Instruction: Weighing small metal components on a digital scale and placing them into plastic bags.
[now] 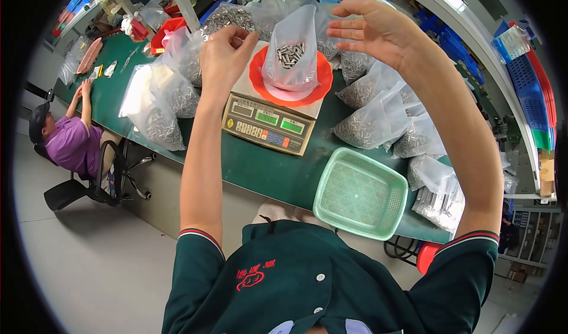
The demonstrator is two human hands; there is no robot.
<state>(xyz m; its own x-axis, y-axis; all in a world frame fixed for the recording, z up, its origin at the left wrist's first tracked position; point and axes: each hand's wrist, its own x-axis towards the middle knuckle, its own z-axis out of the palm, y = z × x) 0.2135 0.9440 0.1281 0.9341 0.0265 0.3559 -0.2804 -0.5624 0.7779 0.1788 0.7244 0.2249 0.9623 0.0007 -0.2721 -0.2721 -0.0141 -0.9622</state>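
At upper centre the plastic bag (290, 32) stands upright between the left hand (223, 53), fingers curled, any hold unclear from here, and the similarly near right hand (374, 31), loosely spread, empty.

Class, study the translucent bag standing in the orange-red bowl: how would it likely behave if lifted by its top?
The translucent bag is probably heavy for its size, since small metal pieces are heaped inside. Its thin, creased plastic looks floppy, so its shape may change. The loose pieces would likely shift if it tilted.
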